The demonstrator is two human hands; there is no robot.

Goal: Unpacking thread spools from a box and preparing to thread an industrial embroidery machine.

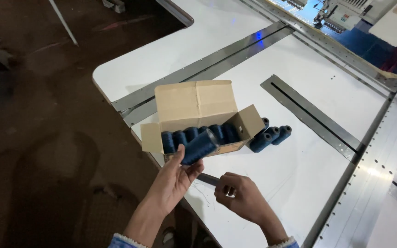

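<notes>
My left hand (pixel 174 177) is gripping one blue spool (pixel 199 147); my right hand (pixel 239 195) is curling loosely, holding nothing; I'm counting four spools (pixel 270 134) beside the box (pixel 194 103).

An open brown cardboard box (pixel 198 108) is seen near the white table's front edge — its long lid is raised upright and its side flaps are spread. Dark blue thread spools are packed inside in a row (their labels cannot be made out).
</notes>
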